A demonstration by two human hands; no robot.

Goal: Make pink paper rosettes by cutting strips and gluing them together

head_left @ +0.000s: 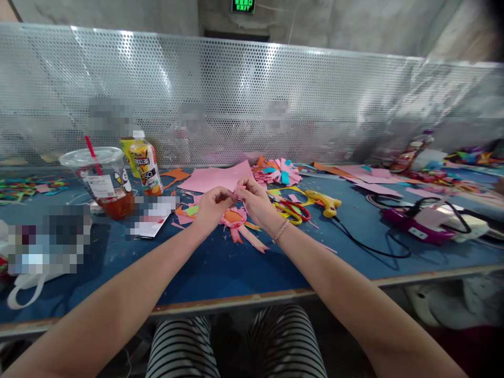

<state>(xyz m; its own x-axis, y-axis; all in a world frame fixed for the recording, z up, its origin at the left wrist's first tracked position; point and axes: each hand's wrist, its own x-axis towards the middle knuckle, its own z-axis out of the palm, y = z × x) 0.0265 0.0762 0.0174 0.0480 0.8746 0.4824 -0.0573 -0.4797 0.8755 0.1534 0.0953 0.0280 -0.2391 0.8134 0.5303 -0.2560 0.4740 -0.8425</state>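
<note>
Well, left hand [213,209]: your fingertips pinch a pink scrap [239,189]
Right hand [258,206]: pinching too — same scrap
Rosette [235,217]: beneath, on the table [236,278]
Glue gun [328,205]: lying to your right

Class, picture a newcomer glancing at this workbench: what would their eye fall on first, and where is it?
Probably the left hand and right hand, fingertips together at a small pink paper piece near the middle of the view. Next, perhaps, the yellow glue gun to their right and the clear cup with its red straw at the left. The green EXIT sign stands out at the top.
</note>
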